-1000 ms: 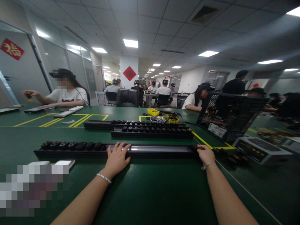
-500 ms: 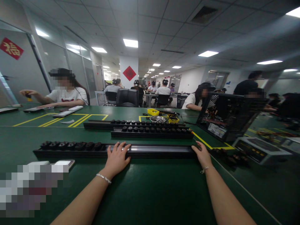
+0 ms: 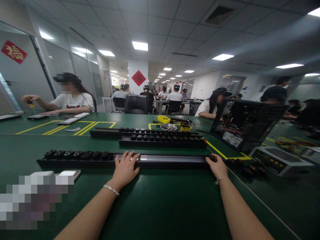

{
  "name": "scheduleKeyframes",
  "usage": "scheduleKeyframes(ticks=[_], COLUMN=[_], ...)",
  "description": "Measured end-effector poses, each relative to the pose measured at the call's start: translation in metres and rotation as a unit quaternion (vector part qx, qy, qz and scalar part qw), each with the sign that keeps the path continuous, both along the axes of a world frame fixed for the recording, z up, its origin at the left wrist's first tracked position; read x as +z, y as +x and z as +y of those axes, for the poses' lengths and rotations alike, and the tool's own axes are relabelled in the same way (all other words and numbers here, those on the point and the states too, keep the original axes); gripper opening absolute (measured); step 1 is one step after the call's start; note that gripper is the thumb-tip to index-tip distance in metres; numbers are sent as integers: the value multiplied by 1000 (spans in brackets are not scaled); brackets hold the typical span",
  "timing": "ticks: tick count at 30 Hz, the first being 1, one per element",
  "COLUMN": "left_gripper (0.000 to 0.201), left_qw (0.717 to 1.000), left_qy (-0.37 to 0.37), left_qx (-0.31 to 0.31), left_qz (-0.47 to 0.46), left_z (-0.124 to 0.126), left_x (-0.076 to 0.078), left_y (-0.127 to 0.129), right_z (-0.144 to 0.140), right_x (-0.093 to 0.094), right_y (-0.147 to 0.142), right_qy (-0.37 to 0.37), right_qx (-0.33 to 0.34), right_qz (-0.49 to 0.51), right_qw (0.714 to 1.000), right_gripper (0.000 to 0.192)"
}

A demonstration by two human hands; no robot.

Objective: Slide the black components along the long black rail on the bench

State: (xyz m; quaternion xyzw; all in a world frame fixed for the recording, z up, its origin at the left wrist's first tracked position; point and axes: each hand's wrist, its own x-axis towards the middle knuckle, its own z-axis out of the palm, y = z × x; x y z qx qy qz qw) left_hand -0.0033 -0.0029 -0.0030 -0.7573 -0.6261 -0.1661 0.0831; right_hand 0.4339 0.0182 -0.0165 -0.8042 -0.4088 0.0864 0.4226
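- Both bare arms reach forward from the near edge of the tabletop.
- The left hand (image 3: pixel 124 168) lies flat, palm down, with its fingers (image 3: pixel 130 156) spread apart.
- The right hand (image 3: pixel 217 165) is out to the right, its fingers curled.
- Each wrist has a thin bracelet on it.

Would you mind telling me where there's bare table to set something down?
Bare mat lies between the near black rail and the table's near edge, between both forearms. Crowded: beyond the right hand, by the computer case and loose plugs.
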Motion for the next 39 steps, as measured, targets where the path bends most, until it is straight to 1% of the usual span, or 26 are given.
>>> scheduleKeyframes(ticks=[8, 16, 21, 31, 36, 39], left_gripper=[54, 54, 54, 54, 53, 53], left_qw=[1000, 1000, 1000, 1000, 1000, 1000], left_qy=[-1, 9, 2, 7, 11, 14], left_qx=[6, -1, -2, -3, 2, 1], left_qz=[3, 3, 1, 5, 8, 8], left_z=[-1, 1, 1, 0, -1, 0], left_x=[1, -1, 0, 0, 1, 0], left_y=[2, 0, 0, -1, 1, 0], right_z=[2, 2, 1, -1, 1, 1], right_x=[-3, -1, 1, 4, 0, 0], right_y=[2, 5, 5, 4, 7, 8], right_qy=[19, 4, -15, -16, 8, 10], right_qx=[-11, -23, -35, -43, -52, -59], right_qz=[2, 11, 10, 6, -1, 4], right_qw=[1000, 1000, 999, 999, 999, 998], right_gripper=[50, 50, 51, 51, 48, 47])
